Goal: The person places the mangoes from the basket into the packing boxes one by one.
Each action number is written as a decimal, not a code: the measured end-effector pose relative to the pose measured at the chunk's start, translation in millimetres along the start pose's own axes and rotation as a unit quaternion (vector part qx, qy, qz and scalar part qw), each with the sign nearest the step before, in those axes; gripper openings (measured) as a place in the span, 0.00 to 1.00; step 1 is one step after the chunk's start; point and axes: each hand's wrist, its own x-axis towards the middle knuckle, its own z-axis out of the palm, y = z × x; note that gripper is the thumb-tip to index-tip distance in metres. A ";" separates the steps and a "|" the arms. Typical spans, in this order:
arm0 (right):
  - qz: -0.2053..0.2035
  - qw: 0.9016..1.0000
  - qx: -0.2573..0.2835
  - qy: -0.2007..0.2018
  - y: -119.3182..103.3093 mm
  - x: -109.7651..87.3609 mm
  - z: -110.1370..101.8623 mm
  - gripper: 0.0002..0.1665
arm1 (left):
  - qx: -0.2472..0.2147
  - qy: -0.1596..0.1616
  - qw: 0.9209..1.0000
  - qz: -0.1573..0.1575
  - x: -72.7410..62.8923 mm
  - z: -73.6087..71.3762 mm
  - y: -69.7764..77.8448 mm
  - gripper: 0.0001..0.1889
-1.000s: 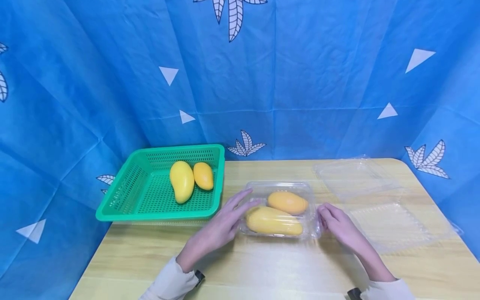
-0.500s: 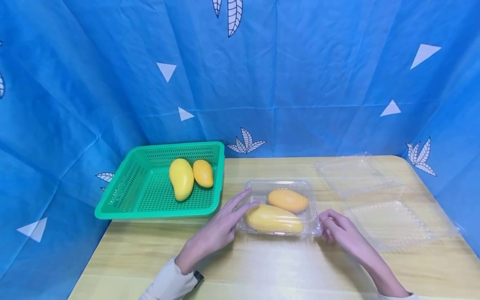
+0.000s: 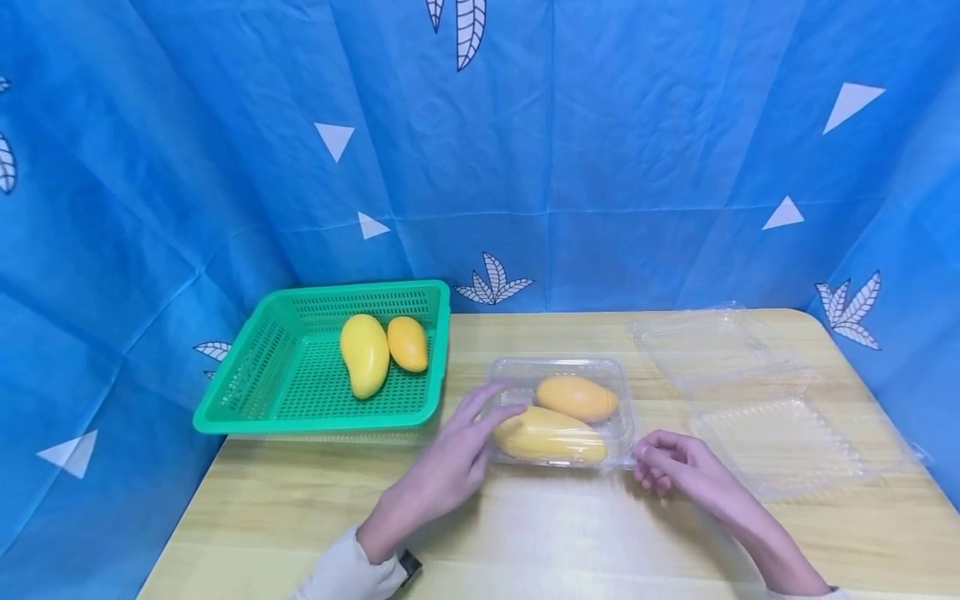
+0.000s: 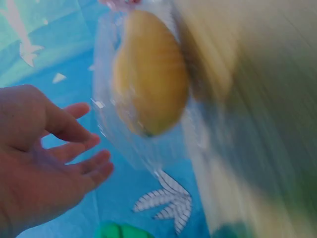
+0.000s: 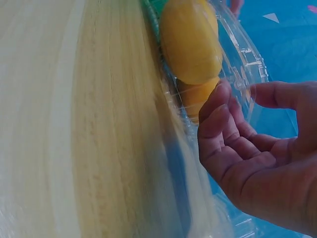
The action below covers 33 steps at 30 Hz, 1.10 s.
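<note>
A clear plastic clamshell box (image 3: pixel 555 363) lies on the table with an orange mango (image 3: pixel 576 398) and a larger yellow mango (image 3: pixel 551 436) inside, the clear lid over them. My left hand (image 3: pixel 450 462) is at the box's left side with fingers spread and slightly bent. In the left wrist view, a gap shows between those fingers (image 4: pixel 91 141) and the box. At the near right corner, my right hand (image 3: pixel 690 468) pinches the box's rim between thumb and forefinger. The right wrist view shows the clear rim (image 5: pixel 247 54) running to that pinch.
A green plastic basket (image 3: pixel 247 367) at the back left holds a yellow mango (image 3: pixel 365 357) and a smaller orange mango (image 3: pixel 408 344). Another clear clamshell box (image 3: pixel 780 450) lies unfolded on the right. Blue cloth (image 3: pixel 615 167) hangs behind and beside the table (image 3: pixel 555 542).
My right hand has shifted slightly toward me along the box's right edge, its fingers turning. My left hand has edged right, its forefinger now over the box. The mangoes stay put.
</note>
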 end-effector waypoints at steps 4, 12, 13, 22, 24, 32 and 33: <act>-0.008 1.000 0.007 -0.019 1.7 1.3 -4.6 0.20 | -0.090 0.021 0.996 0.016 4.3 12.1 26.5 0.25; 0.007 0.998 0.047 -0.049 4.8 1.9 -9.0 0.18 | -0.322 -0.082 0.942 -0.058 -0.2 71.8 60.8 0.12; 0.010 0.997 0.051 -0.052 5.0 2.0 -9.1 0.18 | -0.361 -0.094 0.924 -0.081 -0.5 78.8 62.1 0.13; 0.027 0.996 0.068 -0.051 4.2 2.7 -7.8 0.16 | -0.614 -0.055 0.742 -0.265 10.6 117.7 67.6 0.21; 0.031 0.997 0.063 -0.045 3.9 2.0 -7.2 0.16 | -0.646 -0.030 0.705 -0.292 14.8 121.9 69.6 0.20; 0.029 0.997 0.050 -0.048 2.5 1.0 -6.4 0.17 | -0.693 0.035 0.616 -0.372 26.5 129.3 81.6 0.15; 0.029 0.997 0.049 -0.047 1.7 1.3 -6.3 0.17 | -0.691 0.041 0.614 -0.378 27.5 129.2 83.6 0.15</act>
